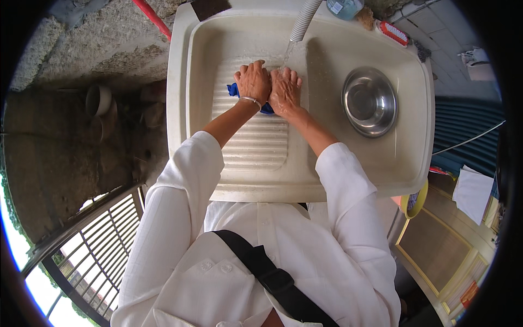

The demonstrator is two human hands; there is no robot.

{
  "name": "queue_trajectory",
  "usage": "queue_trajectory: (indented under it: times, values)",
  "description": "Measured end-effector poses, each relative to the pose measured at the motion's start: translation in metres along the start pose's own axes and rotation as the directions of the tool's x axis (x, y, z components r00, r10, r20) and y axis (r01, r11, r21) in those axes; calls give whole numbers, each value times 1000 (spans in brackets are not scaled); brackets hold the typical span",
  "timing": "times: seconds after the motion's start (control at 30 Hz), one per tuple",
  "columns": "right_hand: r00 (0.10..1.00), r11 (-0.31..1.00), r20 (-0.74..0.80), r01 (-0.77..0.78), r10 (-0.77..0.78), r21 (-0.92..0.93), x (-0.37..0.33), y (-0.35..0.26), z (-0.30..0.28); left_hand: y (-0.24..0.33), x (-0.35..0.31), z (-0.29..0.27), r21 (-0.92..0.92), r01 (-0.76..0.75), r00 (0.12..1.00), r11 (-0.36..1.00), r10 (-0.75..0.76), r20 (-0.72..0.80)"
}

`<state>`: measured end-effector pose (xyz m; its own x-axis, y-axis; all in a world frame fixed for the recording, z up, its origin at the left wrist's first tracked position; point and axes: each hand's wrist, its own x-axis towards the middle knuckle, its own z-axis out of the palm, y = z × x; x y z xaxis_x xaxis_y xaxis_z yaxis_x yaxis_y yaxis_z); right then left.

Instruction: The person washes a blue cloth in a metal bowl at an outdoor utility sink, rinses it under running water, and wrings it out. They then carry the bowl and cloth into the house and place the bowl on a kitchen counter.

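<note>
Slightly bent fingers of the left hand and right hand lie over a blue cloth; whether they grip it cannot be told. Beneath is the sink's ribbed washboard, where water from a hose could make it slip.

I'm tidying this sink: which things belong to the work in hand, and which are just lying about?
In use:
blue cloth, partly hidden by the left hand and right hand
ribbed washboard
running hose

Lying about, apparently:
metal bowl
red brush
bluish container
</note>
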<state>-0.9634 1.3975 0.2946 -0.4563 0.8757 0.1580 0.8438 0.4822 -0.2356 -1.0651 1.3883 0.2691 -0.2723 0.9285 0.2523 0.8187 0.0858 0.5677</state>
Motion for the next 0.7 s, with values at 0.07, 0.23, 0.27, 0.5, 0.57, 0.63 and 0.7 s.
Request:
queue_trajectory:
  times: [0.07, 0.23, 0.27, 0.5, 0.57, 0.63, 0.7]
  values:
    - [991, 991, 87, 98, -106, 92, -55, -11, -12, 4, -53, -22, -167, -56, 997, 984, 64, 40]
    - [983, 992, 160, 73, -89, 104, -61, -5, 1, 1, -58, -18, -242, -216, 969, 946, 239, 70]
    - [995, 994, 51, 78, -82, 81, -35, 1, 10, -2, -27, -9, -200, -212, 971, 957, 229, 64]
    - [940, 499, 326, -331, 101, 801, 33, 37, -17, 8, 37, -51, -540, 146, 948, 829, 39, 316]
    - [968, 949, -249, 58, 22, 311, 27, 36, 2, 7, 18, -43, -315, 96, 978, 944, -31, 206]
    - [975, 984, -215, 81, -46, 156, 3, 24, 25, -19, -1, 0, -45, 9, 1000, 999, -8, 17]
    - [994, 978, -65, 95, -84, 185, -40, 2, 2, 2, -47, -22, -177, -46, 996, 983, 58, 61]
